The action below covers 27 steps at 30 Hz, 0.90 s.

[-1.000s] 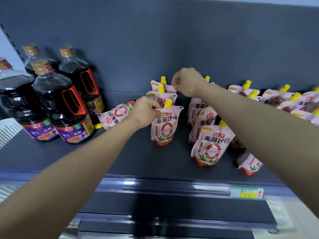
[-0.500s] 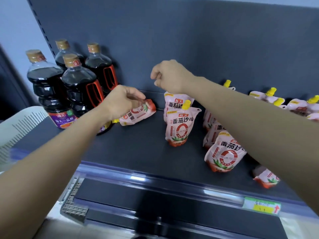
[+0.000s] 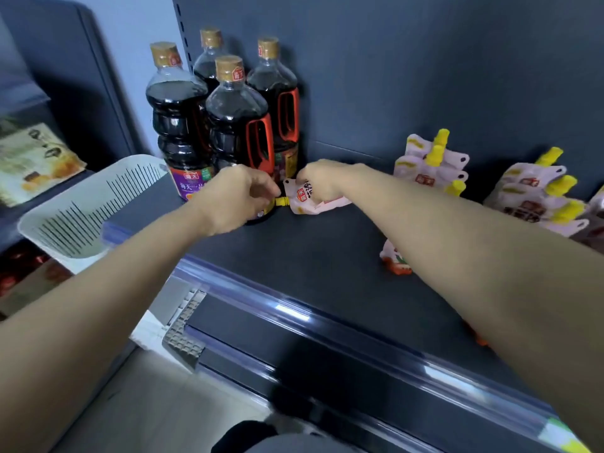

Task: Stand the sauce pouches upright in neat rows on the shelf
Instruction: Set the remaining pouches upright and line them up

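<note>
1. A white slotted basket sits left of the soy sauce bottles, off the shelf's end.
2. Four soy sauce bottles stand in a cluster at the left end of the dark shelf, against the back panel.
3. The left hand is in front of the bottles, fingers curled, fingertips pinching the yellow spout of a fallen pouch.
4. That pouch lies on its side just right of the bottles, spout pointing at them.
5. The right hand is closed over the pouch's body, gripping it.
6. Well right of the bottles, other sauce pouches stand in rows, yellow caps up.
</note>
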Available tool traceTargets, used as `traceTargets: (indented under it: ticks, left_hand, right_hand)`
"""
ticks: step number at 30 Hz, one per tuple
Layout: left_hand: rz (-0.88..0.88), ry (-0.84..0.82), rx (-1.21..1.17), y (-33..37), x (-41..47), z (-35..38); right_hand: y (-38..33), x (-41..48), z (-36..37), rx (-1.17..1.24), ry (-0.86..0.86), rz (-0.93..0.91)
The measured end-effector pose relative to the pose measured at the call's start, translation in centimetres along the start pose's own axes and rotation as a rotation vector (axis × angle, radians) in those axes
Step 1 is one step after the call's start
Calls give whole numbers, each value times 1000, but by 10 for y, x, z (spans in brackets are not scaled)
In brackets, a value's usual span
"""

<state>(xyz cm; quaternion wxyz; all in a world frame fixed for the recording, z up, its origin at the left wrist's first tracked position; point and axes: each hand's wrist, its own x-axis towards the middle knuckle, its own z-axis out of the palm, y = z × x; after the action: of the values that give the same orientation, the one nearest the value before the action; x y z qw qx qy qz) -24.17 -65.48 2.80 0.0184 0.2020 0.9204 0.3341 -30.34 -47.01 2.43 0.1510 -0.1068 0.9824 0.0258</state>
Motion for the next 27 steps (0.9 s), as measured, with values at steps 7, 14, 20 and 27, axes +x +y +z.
traceTargets:
  ticks: [7,14,20,27]
  left_hand:
    - [84,-66,136,-19,-3,8]
    - [179,-145,402,-25,12,8]
    - [259,-200,584,-21,19,10]
    - [315,-181,581,-9,22,4]
  right_hand:
    - [3,36,10,-187,-116,72]
    - [5,65,13,-216,-152,99]
    - [8,73,8,-154,-110,50]
    - [15,51,-21,-73,-46,-63]
